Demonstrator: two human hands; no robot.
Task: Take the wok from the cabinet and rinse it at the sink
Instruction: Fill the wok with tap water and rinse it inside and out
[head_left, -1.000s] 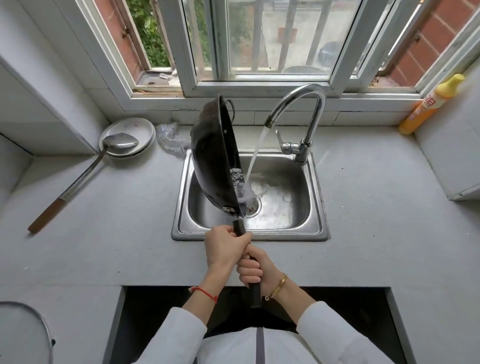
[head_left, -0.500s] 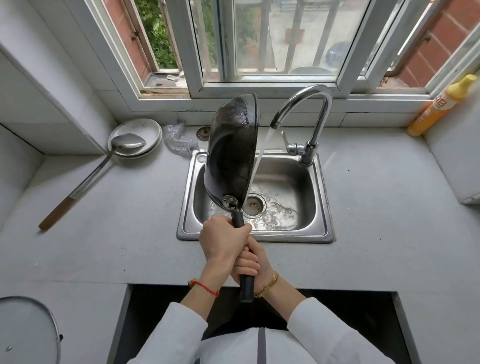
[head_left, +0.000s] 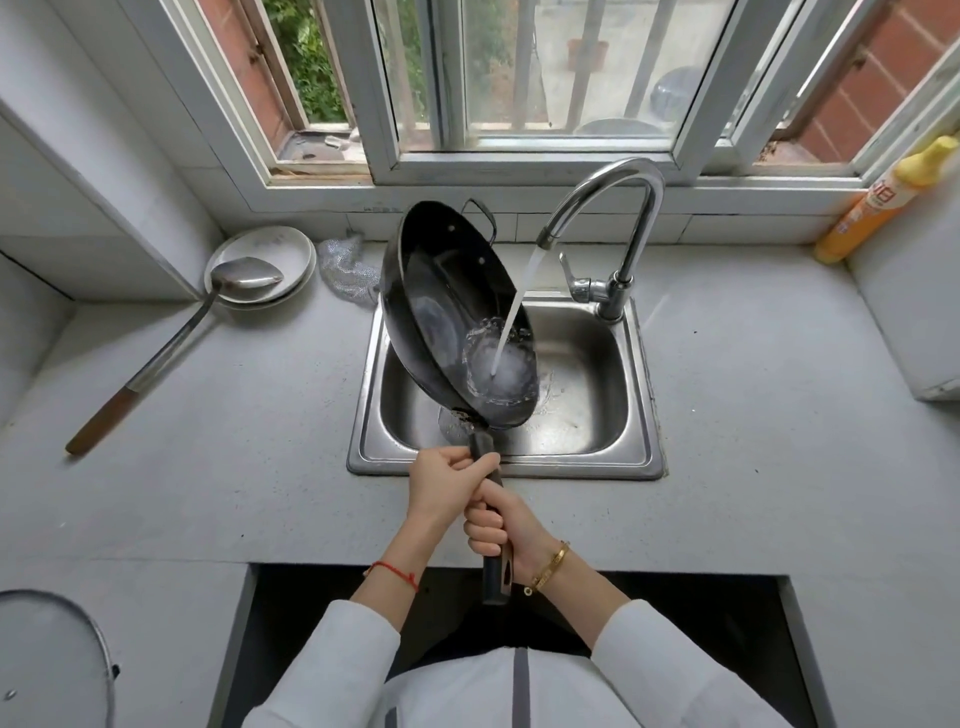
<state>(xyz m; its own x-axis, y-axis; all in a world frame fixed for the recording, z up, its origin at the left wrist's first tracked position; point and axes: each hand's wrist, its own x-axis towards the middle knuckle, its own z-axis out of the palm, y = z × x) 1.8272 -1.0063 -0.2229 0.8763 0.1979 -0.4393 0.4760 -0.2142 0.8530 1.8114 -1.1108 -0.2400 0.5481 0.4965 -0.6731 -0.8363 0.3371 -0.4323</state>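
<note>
A black wok is tilted over the steel sink, its inside facing right and up. Water runs from the curved tap into the wok's lower part and splashes there. My left hand grips the dark handle just below the wok's bowl. My right hand grips the same handle lower down, right behind the left hand. The handle's end sticks out below my right wrist.
A ladle rests on stacked plates at the back left. A steel scourer lies beside the sink. An orange bottle stands at the far right. A glass lid sits at the lower left. A dark cabinet opening is below the counter.
The wok has rolled from edge-on with its back to the water to its inside facing the stream. Water now falls inside the bowl. Both hands stayed on the handle.
</note>
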